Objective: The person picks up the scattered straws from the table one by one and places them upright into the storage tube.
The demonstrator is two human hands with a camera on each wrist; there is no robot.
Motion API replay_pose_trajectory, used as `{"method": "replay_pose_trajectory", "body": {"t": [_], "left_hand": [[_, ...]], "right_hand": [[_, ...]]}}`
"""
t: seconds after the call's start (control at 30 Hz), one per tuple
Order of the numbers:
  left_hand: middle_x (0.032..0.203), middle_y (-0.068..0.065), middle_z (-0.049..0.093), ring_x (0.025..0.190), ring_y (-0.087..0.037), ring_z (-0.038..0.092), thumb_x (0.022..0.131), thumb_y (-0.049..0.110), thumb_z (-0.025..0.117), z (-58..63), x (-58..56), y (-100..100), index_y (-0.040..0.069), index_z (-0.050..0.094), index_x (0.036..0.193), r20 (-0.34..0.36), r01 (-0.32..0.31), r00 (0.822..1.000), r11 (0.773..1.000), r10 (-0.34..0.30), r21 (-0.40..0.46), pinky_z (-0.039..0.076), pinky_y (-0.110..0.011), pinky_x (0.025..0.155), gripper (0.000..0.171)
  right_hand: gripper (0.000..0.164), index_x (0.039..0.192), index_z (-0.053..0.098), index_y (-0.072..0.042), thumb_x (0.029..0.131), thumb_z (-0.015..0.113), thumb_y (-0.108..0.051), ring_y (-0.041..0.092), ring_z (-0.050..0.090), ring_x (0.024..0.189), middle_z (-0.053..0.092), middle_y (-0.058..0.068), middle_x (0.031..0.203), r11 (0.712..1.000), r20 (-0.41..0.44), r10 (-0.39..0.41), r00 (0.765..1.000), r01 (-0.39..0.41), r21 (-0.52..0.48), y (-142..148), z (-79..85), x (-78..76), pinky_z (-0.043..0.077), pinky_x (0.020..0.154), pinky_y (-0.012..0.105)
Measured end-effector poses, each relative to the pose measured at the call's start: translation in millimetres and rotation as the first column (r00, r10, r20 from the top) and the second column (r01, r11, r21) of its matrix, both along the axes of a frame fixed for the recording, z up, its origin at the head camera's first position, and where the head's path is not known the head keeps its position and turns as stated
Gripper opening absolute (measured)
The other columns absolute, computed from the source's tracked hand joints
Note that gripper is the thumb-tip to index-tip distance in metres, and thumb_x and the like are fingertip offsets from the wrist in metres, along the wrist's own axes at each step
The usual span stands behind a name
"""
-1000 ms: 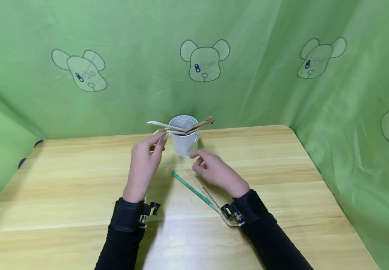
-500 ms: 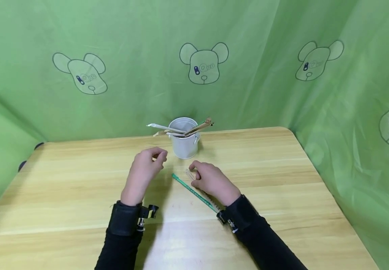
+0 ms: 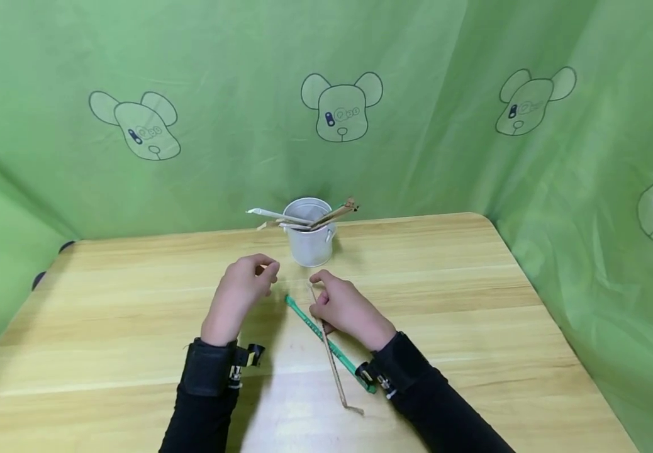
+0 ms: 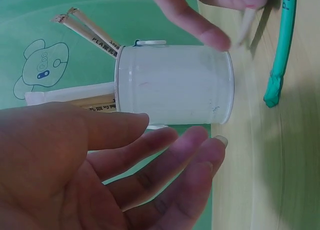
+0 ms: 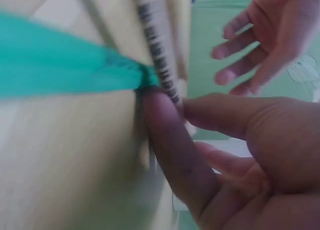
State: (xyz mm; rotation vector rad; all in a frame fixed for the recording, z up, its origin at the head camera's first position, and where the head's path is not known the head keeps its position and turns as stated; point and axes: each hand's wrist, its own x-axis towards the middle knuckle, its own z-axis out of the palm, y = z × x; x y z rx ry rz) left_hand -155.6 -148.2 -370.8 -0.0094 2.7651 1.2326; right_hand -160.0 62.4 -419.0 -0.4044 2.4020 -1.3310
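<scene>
My right hand [image 3: 351,309] pinches a straw in a brown paper wrapper [image 3: 333,372] between thumb and finger. Its printed wrapper [image 5: 156,42] shows in the right wrist view; the far end is bent. Crossing beneath it, a green-wrapped straw [image 3: 302,316] lies slantwise on the table, partly hidden by the right wrist. My left hand [image 3: 240,292] hovers to the left with loosely bent fingers, holding nothing. Beyond both hands stands a small white metal bucket [image 3: 311,248], and several wrapped straws [image 3: 334,214] lean out over its rim on both sides.
The light wooden table [image 3: 134,352] reaches back to a green curtain [image 3: 236,157] with bear-face drawings. The bucket stands near the table's back edge. Dark camera straps [image 3: 209,368] circle both wrists.
My left hand has let go of a straw at the bucket and drawn back. My right hand has come down, taken the brown straw and swung its near end left across the green one.
</scene>
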Motion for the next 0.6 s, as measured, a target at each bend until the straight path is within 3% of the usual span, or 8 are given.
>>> {"method": "replay_pose_trajectory", "body": {"t": [0.13, 0.33, 0.6], "left_hand": [[0.108, -0.015, 0.075, 0.085, -0.027, 0.071, 0.112, 0.025, 0.056, 1.0, -0.3, 0, 0.001, 0.071, 0.131, 0.016, 0.010, 1.000, 1.000, -0.010, -0.001, 0.052, -0.040, 0.075, 0.034], [0.106, -0.015, 0.074, 0.087, -0.030, 0.070, 0.112, 0.025, 0.056, 1.5, -0.5, 3, 0.000, 0.071, 0.131, 0.040, 0.014, 0.999, 1.000, -0.013, -0.019, 0.052, -0.040, 0.075, 0.035], [0.104, -0.014, 0.074, 0.083, -0.027, 0.068, 0.112, 0.024, 0.057, -4.2, -2.5, 3, -0.001, 0.071, 0.130, 0.061, 0.044, 0.997, 0.998, -0.041, -0.041, 0.053, -0.039, 0.074, 0.034]], "right_hand": [[0.056, 0.153, 0.048, 0.001, 0.101, 0.068, -0.002, 0.022, 0.070, 0.066, 0.067, 0.009, 0.095, 0.991, 0.021, -0.062, 0.998, 0.064, -0.114, 4, 7.4, -4.6, 0.063, 0.062, 0.036], [0.047, 0.149, 0.056, -0.007, 0.104, 0.066, -0.005, 0.026, 0.070, 0.077, 0.063, 0.014, 0.110, 0.943, -0.064, -0.179, 0.982, 0.153, -0.294, 16, 25.2, -10.7, 0.064, 0.069, 0.050], [0.047, 0.148, 0.056, -0.009, 0.103, 0.068, -0.006, 0.028, 0.070, 0.089, 0.063, 0.015, 0.114, 0.893, -0.135, -0.257, 0.957, 0.181, -0.411, 20, 38.4, -8.9, 0.065, 0.071, 0.039]]}}
